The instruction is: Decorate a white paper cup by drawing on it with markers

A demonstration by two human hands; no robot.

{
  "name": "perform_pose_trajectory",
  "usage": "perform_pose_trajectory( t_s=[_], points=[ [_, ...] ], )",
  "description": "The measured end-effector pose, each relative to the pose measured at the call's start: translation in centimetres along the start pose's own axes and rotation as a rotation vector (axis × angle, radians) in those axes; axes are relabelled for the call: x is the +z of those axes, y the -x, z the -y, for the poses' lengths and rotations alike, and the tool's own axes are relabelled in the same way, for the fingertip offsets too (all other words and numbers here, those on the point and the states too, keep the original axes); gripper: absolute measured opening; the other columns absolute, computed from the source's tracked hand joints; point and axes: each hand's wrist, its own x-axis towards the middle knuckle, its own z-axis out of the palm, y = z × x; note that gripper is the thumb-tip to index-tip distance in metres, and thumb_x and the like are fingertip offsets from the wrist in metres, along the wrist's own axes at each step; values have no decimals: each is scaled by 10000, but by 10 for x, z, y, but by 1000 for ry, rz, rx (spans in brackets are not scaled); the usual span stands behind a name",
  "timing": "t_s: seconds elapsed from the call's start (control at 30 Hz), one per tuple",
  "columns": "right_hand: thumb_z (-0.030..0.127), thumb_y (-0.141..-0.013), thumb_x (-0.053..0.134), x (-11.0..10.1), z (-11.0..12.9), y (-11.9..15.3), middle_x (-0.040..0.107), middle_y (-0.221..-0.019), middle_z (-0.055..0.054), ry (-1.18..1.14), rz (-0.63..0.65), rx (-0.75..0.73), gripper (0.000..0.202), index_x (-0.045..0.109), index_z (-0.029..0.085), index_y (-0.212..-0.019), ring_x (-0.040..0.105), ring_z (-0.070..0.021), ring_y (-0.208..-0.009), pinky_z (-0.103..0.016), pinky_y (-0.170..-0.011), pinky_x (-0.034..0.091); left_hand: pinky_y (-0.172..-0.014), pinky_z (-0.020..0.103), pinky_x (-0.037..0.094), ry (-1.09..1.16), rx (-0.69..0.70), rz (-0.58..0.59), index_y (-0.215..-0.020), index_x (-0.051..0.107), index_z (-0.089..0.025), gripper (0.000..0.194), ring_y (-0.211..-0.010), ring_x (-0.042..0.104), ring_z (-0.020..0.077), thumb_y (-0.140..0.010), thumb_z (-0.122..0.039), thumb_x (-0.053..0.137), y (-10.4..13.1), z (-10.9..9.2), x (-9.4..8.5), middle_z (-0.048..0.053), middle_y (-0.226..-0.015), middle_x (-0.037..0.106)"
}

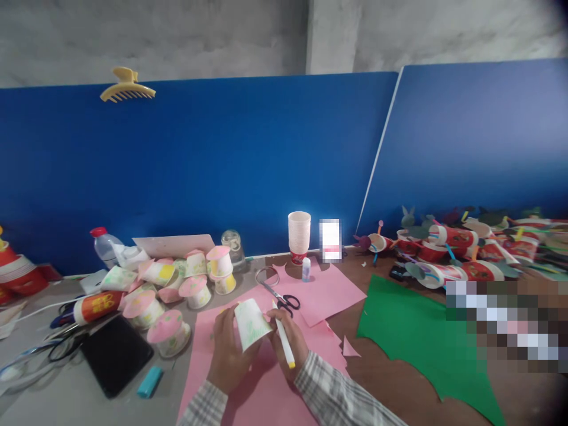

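My left hand [231, 349] is closed around a white paper cup [252, 324] that has pale green marks on its side. The cup is tilted above a large sheet of pink paper [266, 396]. In my right hand [290, 340] is a white marker pen [284, 343] with a yellow end pointing down toward me. The fingers of that hand are close to the cup's right side; whether the pen's tip touches the cup is hidden. Just beyond my hands lie black-handled scissors [288, 302] on the pink paper, and a small glue bottle [306, 270] stands behind them.
Decorated cups [168, 334] with pink tops crowd the left, near a black tablet [118, 355] and a turquoise block [149, 381]. A cup stack [299, 234] stands by the blue partition [222, 160]. Green paper [421, 349] and red cup figures [457, 239] lie right, beside another person's hand [539, 290].
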Motion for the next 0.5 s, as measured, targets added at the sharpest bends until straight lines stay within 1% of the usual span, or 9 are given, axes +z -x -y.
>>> perform_pose_trajectory(
  t_s=[0.13,0.23,0.27,0.3,0.37,0.43,0.47,0.5],
  points=[
    [55,-643,524,0,-4,0,591,-641,25,-82,58,24,355,564,277,-917,595,-175,-499,-225,-450,502,-866,504,394,-5,13,-5,-1114,347,-245,734,-1018,410,275,-535,-661,526,1,3,2,32,-1010,428],
    [41,-623,535,-4,-8,0,583,-693,15,-69,116,-8,445,541,273,-1002,598,-198,-586,-286,-570,512,-859,519,392,-56,43,-40,-1117,341,-227,709,-1018,405,283,-564,-641,498,0,7,4,46,-1015,436],
    [45,-617,534,-5,-10,-1,581,-710,11,-65,121,-27,479,525,268,-1040,596,-208,-618,-316,-622,506,-854,526,392,-82,57,-59,-1115,344,-219,696,-1016,405,288,-573,-631,488,-1,8,5,55,-1019,439],
    [58,-619,529,-7,-10,-1,578,-716,9,-68,101,-44,490,512,263,-1063,591,-215,-635,-338,-652,499,-845,533,393,-113,69,-78,-1110,351,-209,685,-1011,406,294,-577,-620,481,-2,9,6,64,-1019,443],
    [108,-653,513,-8,-8,-1,571,-685,15,-101,-1,-33,430,515,256,-1057,578,-210,-596,-340,-618,498,-825,543,399,-180,91,-114,-1094,368,-192,669,-996,413,307,-572,-597,476,-3,11,7,77,-1004,456],
    [169,-713,482,-9,-2,0,564,-629,24,-143,-83,31,321,537,253,-1018,553,-187,-499,-292,-498,487,-812,541,403,-236,112,-125,-1088,373,-183,662,-990,416,313,-558,-562,487,-4,12,8,82,-992,465],
    [190,-740,466,-10,3,1,568,-615,24,-150,-66,60,299,543,250,-1022,543,-179,-467,-279,-467,479,-810,535,405,-257,122,-120,-1091,369,-183,662,-990,417,313,-548,-539,498,-4,13,8,81,-989,466],
    [205,-759,455,-11,8,3,579,-616,17,-144,0,63,286,552,246,-1025,544,-179,-458,-272,-451,473,-811,527,406,-275,129,-111,-1096,363,-183,664,-993,417,312,-538,-514,508,-4,13,9,80,-992,466]
  ],
)
